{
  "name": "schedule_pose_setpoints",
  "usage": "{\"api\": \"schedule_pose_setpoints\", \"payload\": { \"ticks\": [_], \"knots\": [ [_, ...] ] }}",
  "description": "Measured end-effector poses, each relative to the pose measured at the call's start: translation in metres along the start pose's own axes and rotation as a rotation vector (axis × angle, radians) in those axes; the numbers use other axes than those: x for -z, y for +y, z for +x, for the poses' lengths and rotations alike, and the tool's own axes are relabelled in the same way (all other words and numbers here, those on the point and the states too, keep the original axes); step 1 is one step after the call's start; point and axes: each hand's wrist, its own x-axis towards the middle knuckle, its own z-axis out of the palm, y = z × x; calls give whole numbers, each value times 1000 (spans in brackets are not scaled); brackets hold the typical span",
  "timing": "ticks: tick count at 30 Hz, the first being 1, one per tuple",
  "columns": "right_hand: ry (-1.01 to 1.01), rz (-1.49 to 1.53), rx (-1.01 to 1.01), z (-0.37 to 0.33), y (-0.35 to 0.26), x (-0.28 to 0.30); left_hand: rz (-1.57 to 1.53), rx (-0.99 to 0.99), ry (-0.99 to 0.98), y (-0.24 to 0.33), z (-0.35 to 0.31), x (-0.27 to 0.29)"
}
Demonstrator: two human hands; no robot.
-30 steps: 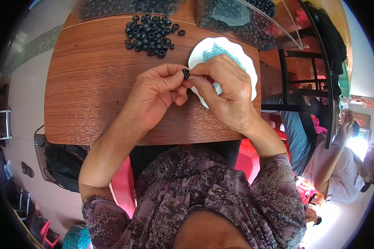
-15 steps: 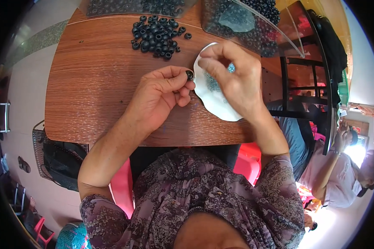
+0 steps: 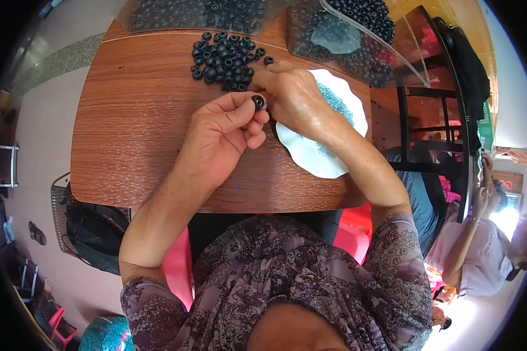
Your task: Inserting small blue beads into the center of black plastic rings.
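Note:
My left hand [image 3: 216, 128] pinches a shiny black bead [image 3: 258, 103] between thumb and forefinger, its other fingers curled below. Close beside that bead, my right hand [image 3: 295, 99] is bent with its fingers drawn together; its fingertips are partly hidden, and whatever they hold is too small to make out. Beneath my right wrist lies a white wavy-edged plate [image 3: 307, 158] with tiny blue-green sparkling pieces [image 3: 336, 105] on it. Just beyond my hands is a loose pile of black beads [image 3: 223, 61] with holes through them.
Two clear plastic bins of black beads stand at the far edge, the left bin [image 3: 193, 17] and the right bin [image 3: 339, 41]. The brown wooden table [image 3: 129, 128] ends near my body. A black metal frame [image 3: 433, 123] and another person [image 3: 474, 245] are at the right.
My right hand has moved left from over the plate to the bead, uncovering the sparkling pieces. My left hand still holds the bead in nearly the same place.

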Motion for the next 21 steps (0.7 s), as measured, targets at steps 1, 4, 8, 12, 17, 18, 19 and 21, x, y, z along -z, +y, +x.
{"api": "schedule_pose_setpoints", "payload": {
  "ticks": [1, 4, 8, 12, 17, 18, 19, 21],
  "knots": [
    [22, 18, 0, -3, 0, 3, 7, -2, 4, 0, 0, 0],
    [215, 172, -8, -11, -2, 14, 11, 2, 19, 0, 2, 1],
    [185, 456, -123, -20, -20, 27, 1, 9, 36, -1, 1, 2],
    [162, 448, -81, -20, -24, 27, 17, 12, 9, -2, 1, 3],
    [59, 665, -269, -15, -25, 33, 78, 13, 32, -2, 0, -1],
    [24, 667, -313, -14, -25, 36, 77, 13, 33, -2, 0, -1],
    [-11, 668, -357, -13, -25, 37, 98, 22, 37, -2, 0, -1],
    [-46, 720, -388, -12, -23, 41, 122, 34, 34, -2, 0, -3]
  ]
}}
